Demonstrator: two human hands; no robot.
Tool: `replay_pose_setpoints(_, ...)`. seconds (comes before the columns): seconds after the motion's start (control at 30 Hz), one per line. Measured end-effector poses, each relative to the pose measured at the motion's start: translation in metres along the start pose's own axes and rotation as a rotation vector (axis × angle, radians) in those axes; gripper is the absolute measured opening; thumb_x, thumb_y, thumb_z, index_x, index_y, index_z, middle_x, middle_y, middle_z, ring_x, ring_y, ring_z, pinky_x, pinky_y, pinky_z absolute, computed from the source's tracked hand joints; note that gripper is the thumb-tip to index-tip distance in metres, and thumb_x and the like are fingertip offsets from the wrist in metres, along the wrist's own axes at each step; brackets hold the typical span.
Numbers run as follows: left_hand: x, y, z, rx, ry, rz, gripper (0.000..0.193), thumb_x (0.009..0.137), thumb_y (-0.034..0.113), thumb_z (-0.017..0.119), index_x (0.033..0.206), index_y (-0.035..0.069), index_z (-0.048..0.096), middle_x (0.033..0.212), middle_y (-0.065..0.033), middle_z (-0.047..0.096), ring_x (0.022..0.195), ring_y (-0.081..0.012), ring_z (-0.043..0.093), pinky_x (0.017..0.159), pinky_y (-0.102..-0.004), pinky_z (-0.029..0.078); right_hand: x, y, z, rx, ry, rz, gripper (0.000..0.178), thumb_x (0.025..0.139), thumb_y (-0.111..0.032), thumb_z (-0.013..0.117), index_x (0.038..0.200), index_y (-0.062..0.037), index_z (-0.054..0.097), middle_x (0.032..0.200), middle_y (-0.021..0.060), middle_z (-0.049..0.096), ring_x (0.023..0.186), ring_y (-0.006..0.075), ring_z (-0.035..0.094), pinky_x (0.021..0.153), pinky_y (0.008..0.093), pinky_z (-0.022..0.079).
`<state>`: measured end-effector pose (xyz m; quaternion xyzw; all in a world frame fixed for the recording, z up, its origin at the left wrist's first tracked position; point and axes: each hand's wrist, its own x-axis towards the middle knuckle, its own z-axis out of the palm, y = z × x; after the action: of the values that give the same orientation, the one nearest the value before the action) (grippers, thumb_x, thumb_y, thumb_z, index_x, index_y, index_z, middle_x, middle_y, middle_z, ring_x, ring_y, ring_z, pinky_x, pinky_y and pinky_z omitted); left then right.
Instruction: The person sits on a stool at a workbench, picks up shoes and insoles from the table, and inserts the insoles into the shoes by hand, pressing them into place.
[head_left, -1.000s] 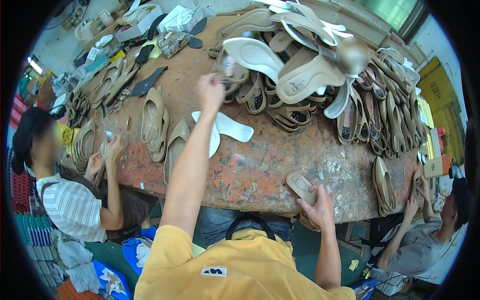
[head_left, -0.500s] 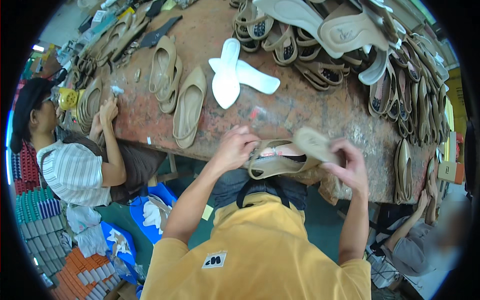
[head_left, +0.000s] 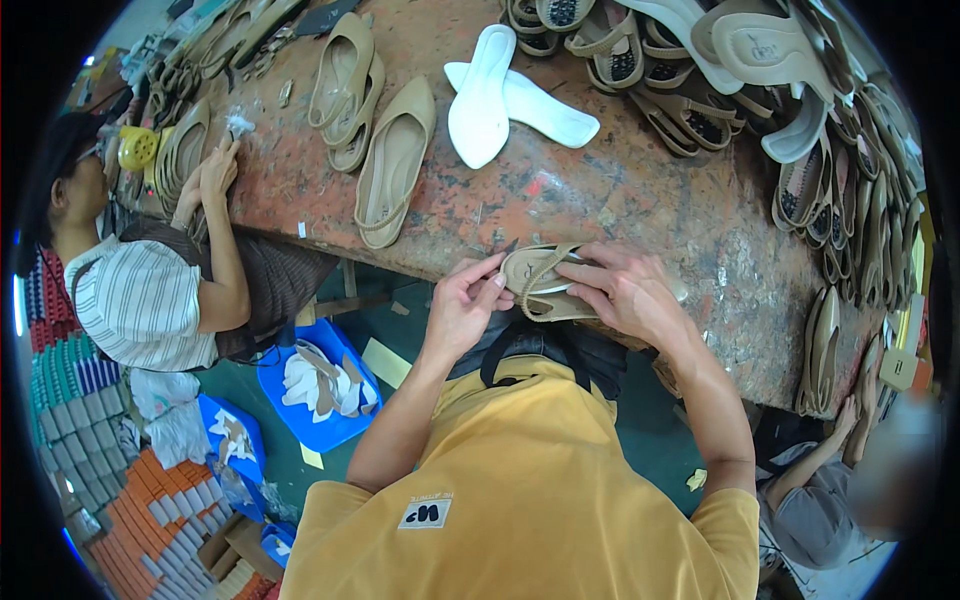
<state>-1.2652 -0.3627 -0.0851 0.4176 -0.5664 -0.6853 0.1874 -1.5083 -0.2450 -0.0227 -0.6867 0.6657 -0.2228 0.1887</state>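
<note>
A beige slingback shoe point(head_left: 560, 308) lies at the table's front edge, just before my body, its heel end to the left. Inside it sits a beige insole point(head_left: 521, 270), its heel part showing beneath the strap. My left hand point(head_left: 466, 303) pinches the heel end, thumb and fingers closed at the insole's rim. From the right, my right hand point(head_left: 635, 292) reaches over the toe half, fingers closed on the insole's edge inside the shoe. That hand hides most of the toe.
White insoles point(head_left: 482, 100) lie crossed on the worn table point(head_left: 460, 205), beside finished-looking beige shoes point(head_left: 396, 165). Shoes are heaped at the far right point(head_left: 690, 110). One co-worker point(head_left: 150, 290) sits at left, another point(head_left: 815, 500) at right. Blue bins point(head_left: 318, 385) with scraps stand on the floor.
The insole, held over the toe by my right hand before, now lies inside the shoe. My right hand has moved left and down onto it. The whole view has shifted slightly.
</note>
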Motion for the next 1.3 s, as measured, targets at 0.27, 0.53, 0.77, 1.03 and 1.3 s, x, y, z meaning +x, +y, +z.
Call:
replay_pose_setpoints(0.27, 0.006, 0.003, 0.006, 0.197, 0.035, 0.000, 0.031, 0.098, 0.006, 0.074, 0.126, -0.007, 0.067, 0.095, -0.0067, 0.068, 0.079, -0.0125, 0.073, 0.071, -0.0273, 0.062, 0.004, -0.010, 0.008, -0.138, -0.044, 0.024, 0.031, 0.090, -0.024, 0.079, 0.120, -0.0183, 0.079, 0.113, 0.0049, 0.070, 0.111, 0.0295, 0.068, 0.089, 0.0454, 0.057)
replay_pose_setpoints(0.53, 0.036, 0.027, 0.005, 0.578, -0.058, 0.067, 0.023, 0.090, 0.015, 0.086, 0.099, 0.002, 0.069, 0.062, -0.0022, 0.057, 0.056, -0.0080, 0.051, 0.054, -0.0321, 0.043, -0.003, -0.009, 0.007, -0.360, -0.004, 0.026, 0.044, 0.083, -0.037, 0.084, 0.124, -0.0237, 0.077, 0.113, 0.0073, 0.065, 0.110, 0.0293, 0.064, 0.094, 0.0469, 0.048)
replay_pose_setpoints(0.77, 0.035, 0.050, -0.001, 0.874, -0.142, 0.287, 0.025, 0.085, 0.011, 0.084, 0.104, 0.001, 0.071, 0.088, -0.0105, 0.071, 0.078, -0.0224, 0.070, 0.072, -0.0399, 0.055, -0.026, -0.013, -0.013, -0.476, -0.036, 0.385, 0.061, 0.078, -0.046, 0.089, 0.134, -0.0280, 0.073, 0.117, 0.0116, 0.063, 0.113, 0.0312, 0.063, 0.091, 0.0475, 0.045)
replay_pose_setpoints(1.03, 0.030, 0.048, 0.037, 1.140, -0.746, 0.876, 0.077, 0.082, 0.016, 0.073, 0.155, 0.003, 0.053, 0.164, -0.0115, 0.049, 0.135, -0.0286, 0.054, 0.113, -0.0442, 0.046, -0.045, -0.011, -0.001, -0.238, 0.199, 0.477, 0.055, 0.083, -0.031, 0.088, 0.136, -0.0259, 0.073, 0.116, 0.0143, 0.066, 0.106, 0.0336, 0.066, 0.089, 0.0472, 0.051)
replay_pose_setpoints(1.3, 0.036, 0.042, 0.052, 1.352, -0.800, 0.740, 0.065, 0.075, 0.023, 0.080, 0.135, 0.003, 0.068, 0.142, -0.0125, 0.061, 0.131, -0.0312, 0.052, 0.111, -0.0445, 0.044, -0.041, -0.066, 0.063, -0.363, 0.443, 0.416, 0.038, 0.084, -0.008, 0.076, 0.121, -0.0076, 0.075, 0.108, 0.0064, 0.068, 0.098, 0.0286, 0.066, 0.085, 0.0445, 0.051)
